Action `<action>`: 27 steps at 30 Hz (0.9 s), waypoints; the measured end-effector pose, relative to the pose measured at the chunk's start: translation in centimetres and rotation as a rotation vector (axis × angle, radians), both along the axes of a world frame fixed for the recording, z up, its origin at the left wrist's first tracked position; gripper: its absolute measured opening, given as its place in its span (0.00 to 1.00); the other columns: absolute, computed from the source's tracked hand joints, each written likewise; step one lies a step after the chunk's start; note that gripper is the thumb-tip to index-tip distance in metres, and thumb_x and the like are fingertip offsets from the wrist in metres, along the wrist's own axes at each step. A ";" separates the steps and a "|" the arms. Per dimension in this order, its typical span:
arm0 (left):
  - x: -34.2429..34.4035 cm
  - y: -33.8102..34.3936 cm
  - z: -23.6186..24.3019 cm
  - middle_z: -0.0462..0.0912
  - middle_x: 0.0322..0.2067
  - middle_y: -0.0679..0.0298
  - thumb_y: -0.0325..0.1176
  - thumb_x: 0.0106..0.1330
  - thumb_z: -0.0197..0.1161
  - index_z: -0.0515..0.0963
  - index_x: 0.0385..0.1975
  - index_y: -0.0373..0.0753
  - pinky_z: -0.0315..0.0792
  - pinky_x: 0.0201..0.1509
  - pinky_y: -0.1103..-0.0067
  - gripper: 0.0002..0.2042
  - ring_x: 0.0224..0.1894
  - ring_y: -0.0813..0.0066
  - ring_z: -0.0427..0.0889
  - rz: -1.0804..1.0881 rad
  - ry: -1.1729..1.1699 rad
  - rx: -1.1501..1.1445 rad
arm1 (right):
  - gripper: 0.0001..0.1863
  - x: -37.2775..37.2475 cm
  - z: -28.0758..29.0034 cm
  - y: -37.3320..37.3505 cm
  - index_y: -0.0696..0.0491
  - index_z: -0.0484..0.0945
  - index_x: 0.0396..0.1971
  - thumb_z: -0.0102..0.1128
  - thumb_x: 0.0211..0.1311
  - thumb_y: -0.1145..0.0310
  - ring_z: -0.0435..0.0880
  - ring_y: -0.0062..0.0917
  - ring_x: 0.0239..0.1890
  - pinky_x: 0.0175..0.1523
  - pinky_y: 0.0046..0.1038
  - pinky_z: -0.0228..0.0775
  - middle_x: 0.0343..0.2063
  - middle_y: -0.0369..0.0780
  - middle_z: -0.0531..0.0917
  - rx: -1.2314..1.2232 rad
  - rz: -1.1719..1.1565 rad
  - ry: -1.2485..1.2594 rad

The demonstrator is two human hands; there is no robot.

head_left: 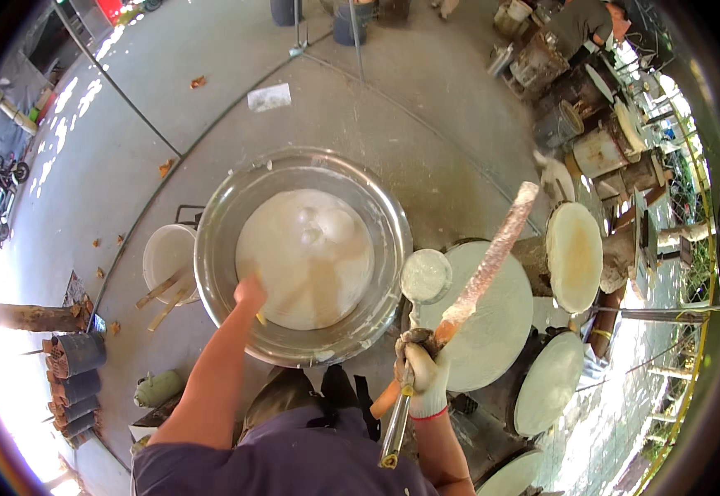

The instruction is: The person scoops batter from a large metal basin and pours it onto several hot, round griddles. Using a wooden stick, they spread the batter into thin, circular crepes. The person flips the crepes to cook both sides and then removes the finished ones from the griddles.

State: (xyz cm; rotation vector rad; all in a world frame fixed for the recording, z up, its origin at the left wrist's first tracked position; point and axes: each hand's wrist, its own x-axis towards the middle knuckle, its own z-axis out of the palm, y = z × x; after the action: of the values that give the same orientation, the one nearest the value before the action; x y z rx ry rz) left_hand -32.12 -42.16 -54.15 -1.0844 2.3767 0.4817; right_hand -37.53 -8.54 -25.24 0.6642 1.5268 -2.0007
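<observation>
A wide steel basin [211, 273] full of milky white liquid [294, 273] stands in front of me, with bubbles on its surface. My left hand [251, 291] is closed over the basin's near left part, slightly smeared by motion. A small yellowish piece shows just below its fingers; I cannot make out what it is. Off the basin's right side, my right hand [423, 369], in a whitish glove, grips two things together. One is a long-handled ladle [426, 275], its cup up and coated pale. The other is a stick [492, 256] crusted with white and slanting up to the right.
Left of the basin stands a white bucket [165, 248] with wooden sticks [174, 306]. Several drums with pale round tops, such as this large one [484, 331], crowd the right. Stacked dark pots [74, 355] and a green canister [159, 388] lie left. A person [579, 25] is at far right.
</observation>
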 end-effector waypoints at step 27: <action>12.3 -15.3 15.1 0.73 0.49 0.51 0.29 0.59 0.52 0.74 0.46 0.41 0.70 0.48 0.64 0.15 0.48 0.50 0.74 -0.179 0.553 -0.039 | 0.12 12.6 -3.6 -12.2 0.54 0.73 0.41 0.58 0.56 0.77 0.76 0.18 0.27 0.26 0.19 0.67 0.30 0.36 0.78 -0.181 -0.184 0.072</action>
State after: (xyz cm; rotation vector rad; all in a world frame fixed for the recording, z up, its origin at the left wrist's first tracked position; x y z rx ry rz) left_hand -19.78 -57.43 -39.00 -0.8140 2.9369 0.7494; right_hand -24.95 -20.73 -28.81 0.6860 1.3446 -2.2912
